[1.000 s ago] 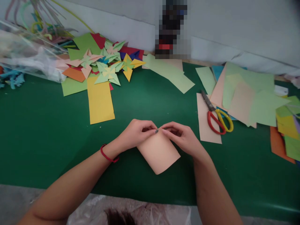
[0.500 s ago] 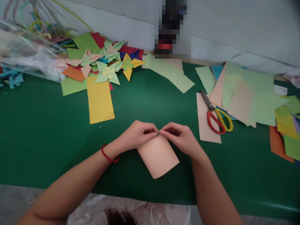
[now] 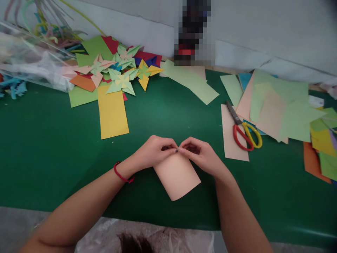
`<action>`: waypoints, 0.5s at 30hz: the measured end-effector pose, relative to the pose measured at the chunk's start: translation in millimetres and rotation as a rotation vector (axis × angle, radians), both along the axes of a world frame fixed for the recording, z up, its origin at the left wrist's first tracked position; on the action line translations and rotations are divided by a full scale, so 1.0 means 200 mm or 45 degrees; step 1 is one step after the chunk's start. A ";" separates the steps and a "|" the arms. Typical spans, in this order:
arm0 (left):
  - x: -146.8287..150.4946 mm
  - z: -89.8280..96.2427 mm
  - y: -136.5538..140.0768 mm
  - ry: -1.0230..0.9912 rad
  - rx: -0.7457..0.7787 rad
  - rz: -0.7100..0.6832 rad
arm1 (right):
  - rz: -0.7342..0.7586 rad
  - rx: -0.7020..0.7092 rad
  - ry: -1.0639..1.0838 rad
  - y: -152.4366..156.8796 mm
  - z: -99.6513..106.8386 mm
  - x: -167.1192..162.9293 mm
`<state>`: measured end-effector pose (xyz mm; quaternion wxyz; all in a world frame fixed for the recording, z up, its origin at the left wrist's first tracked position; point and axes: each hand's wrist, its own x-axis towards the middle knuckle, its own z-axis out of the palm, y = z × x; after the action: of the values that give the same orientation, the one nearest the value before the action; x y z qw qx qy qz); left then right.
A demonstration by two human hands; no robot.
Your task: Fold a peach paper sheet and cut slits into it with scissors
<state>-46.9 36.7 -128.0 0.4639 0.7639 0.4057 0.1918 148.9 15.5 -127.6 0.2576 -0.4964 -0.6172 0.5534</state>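
A pale pink sheet of paper [image 3: 177,175] hangs between my two hands, its lower edge curving toward me. My left hand [image 3: 159,151], with a red cord on the wrist, pinches the paper's top edge between thumb and fingers. Close beside it, my right hand [image 3: 201,153] pinches the same edge, the fingertips of both hands almost meeting. The part of the edge under the fingers is hidden. To the right, scissors [image 3: 240,128] with one red and one yellow handle lie on another pale pink sheet [image 3: 229,140].
A yellow sheet [image 3: 113,114] lies at left, below several folded paper stars [image 3: 122,80]. Behind them is a clear plastic bag [image 3: 34,63]. Pale green strips [image 3: 189,80] lie at the back of the green table [image 3: 163,109]; a pile of coloured paper [image 3: 284,105] is at right.
My right hand has shifted very slightly to the left along the top edge. The paper and my left hand stay nearly where they were.
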 end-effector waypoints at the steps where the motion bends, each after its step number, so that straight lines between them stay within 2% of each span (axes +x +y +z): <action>1: 0.00 0.00 0.00 0.002 -0.003 -0.003 | 0.000 0.004 -0.009 0.00 0.00 0.00; 7: 0.00 0.01 -0.01 0.002 -0.019 0.000 | -0.001 0.074 -0.066 0.00 0.00 0.01; 15: 0.01 0.00 0.00 -0.035 -0.231 0.112 | -0.105 0.379 -0.232 -0.01 -0.01 -0.02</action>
<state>-45.6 37.6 -128.0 0.5279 0.6974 0.4480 0.1849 144.8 13.1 -130.5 0.2939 -0.5258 -0.6923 0.3974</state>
